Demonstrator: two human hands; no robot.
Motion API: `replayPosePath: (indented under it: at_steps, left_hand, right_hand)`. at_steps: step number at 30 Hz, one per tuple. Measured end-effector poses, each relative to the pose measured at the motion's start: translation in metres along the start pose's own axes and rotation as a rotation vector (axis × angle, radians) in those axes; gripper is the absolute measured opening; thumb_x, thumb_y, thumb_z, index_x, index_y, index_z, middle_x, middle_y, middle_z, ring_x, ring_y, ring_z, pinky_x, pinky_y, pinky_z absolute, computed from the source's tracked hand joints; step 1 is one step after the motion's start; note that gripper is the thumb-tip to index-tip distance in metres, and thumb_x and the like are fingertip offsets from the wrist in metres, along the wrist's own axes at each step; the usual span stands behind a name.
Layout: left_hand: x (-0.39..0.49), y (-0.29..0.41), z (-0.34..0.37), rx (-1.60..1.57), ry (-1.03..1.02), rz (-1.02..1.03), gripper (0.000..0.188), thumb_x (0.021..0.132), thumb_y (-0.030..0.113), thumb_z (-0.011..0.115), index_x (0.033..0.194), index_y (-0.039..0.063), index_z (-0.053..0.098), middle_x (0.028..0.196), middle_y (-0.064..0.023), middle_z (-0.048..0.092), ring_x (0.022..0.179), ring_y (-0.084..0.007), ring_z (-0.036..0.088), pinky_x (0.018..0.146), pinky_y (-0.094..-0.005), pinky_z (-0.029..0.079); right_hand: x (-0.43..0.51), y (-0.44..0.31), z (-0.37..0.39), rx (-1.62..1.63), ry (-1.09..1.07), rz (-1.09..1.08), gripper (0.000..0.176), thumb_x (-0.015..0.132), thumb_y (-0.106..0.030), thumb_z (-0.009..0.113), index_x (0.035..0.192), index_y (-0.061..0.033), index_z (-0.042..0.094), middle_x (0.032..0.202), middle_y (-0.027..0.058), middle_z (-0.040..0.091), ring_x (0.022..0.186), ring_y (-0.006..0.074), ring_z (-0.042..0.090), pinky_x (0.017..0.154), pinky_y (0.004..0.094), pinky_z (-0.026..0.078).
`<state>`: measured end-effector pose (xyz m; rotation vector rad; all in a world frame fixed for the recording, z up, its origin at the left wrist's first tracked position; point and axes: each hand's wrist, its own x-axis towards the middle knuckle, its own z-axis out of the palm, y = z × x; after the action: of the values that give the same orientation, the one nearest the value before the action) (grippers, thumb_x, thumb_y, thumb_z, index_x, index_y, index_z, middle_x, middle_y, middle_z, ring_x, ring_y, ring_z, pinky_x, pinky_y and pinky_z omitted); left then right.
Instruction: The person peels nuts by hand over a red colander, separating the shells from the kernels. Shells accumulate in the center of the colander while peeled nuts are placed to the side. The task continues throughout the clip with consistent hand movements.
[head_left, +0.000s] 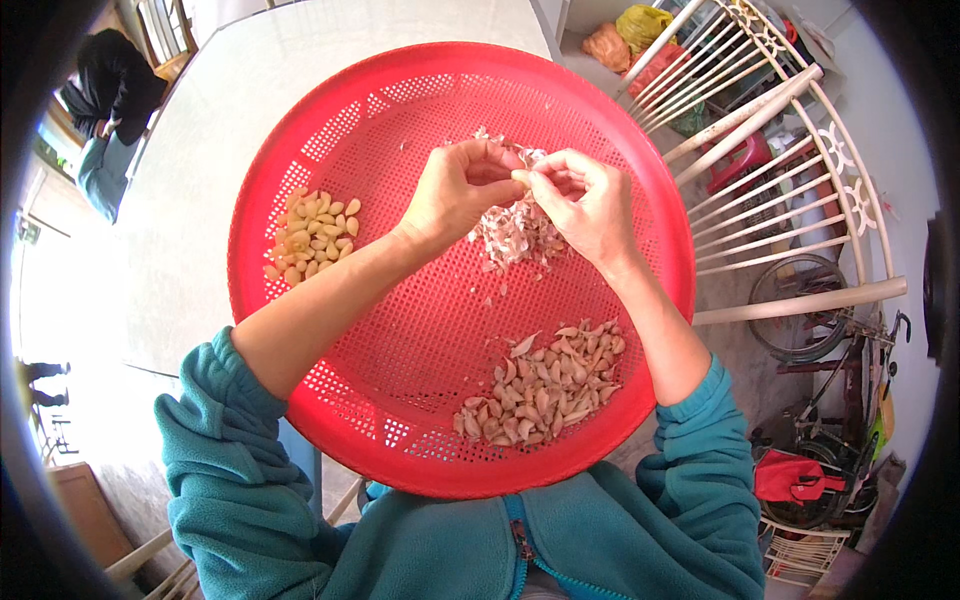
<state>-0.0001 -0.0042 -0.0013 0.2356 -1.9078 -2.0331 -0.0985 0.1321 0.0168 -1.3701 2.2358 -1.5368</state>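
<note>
A garlic clove (520, 177) is pinched between the fingertips of my left hand (461, 182) and my right hand (589, 199), above the far half of a round red plastic sieve tray (405, 315). Under my hands lies a heap of papery garlic skins (517, 236), partly hidden by them. At the tray's left side sits a pile of peeled, pale yellow cloves (315, 232), partly behind my left forearm. Unpeeled cloves (544, 386) with pinkish skins form a larger pile at the near right.
The tray rests on a pale table (195, 172). White metal railings (765, 202) stand to the right, with bicycles (802, 307) and bags (645, 30) beyond them. A person (116, 90) in dark clothing is at the upper left.
</note>
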Motion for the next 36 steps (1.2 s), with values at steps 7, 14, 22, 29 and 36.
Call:
replayPosePath:
  at_steps: [7,14,22,29,36]
  left_hand:
    - [-0.001,0.003,0.004,0.229,0.052,0.111,0.01,0.078,0.004,0.066,0.084,-0.002,0.062,0.08,-0.0111,0.066,0.077,-0.0158,0.065,0.072,-0.0284,0.053]
    - [-0.004,0.005,0.006,0.312,0.054,0.124,0.01,0.081,0.004,0.065,0.087,-0.003,0.061,0.081,-0.0096,0.065,0.077,-0.0129,0.063,0.071,-0.0258,0.054]
    - [-0.004,0.006,0.006,0.278,0.052,0.1,0.012,0.082,0.006,0.066,0.088,-0.003,0.061,0.082,-0.0102,0.065,0.077,-0.0135,0.063,0.07,-0.0257,0.054]
    - [-0.003,0.003,0.004,0.279,0.037,0.119,0.012,0.082,0.005,0.065,0.089,-0.003,0.06,0.083,-0.0096,0.065,0.075,-0.0128,0.062,0.068,-0.0245,0.053]
    - [-0.003,0.003,0.005,0.214,0.038,0.078,0.012,0.082,0.005,0.065,0.089,-0.004,0.061,0.081,-0.0088,0.065,0.075,-0.0117,0.062,0.068,-0.0243,0.053]
  right_hand:
    - [-0.001,0.004,0.007,-0.02,0.069,0.004,0.008,0.075,-0.009,0.067,0.077,-0.0014,0.064,0.065,0.0072,0.066,0.059,0.0102,0.064,0.052,0.0242,0.049]
    - [-0.002,0.003,0.006,0.036,0.006,0.039,0.004,0.08,-0.002,0.061,0.081,0.0022,0.063,0.068,0.0019,0.063,0.063,0.0043,0.059,0.055,0.0192,0.047]
    - [0.0,0.008,0.007,0.108,0.041,0.046,0.005,0.078,-0.004,0.062,0.077,0.0004,0.063,0.066,0.0057,0.066,0.062,0.0061,0.062,0.054,0.022,0.049]
    - [-0.003,0.006,0.007,-0.005,0.018,0.007,0.004,0.08,0.0,0.062,0.082,0.0018,0.063,0.071,0.0043,0.065,0.062,0.006,0.061,0.055,0.0195,0.049]
    - [0.001,0.011,0.008,0.007,0.078,-0.06,0.004,0.074,-0.004,0.065,0.074,-0.0006,0.062,0.066,0.0073,0.067,0.061,0.0101,0.065,0.054,0.0241,0.051]
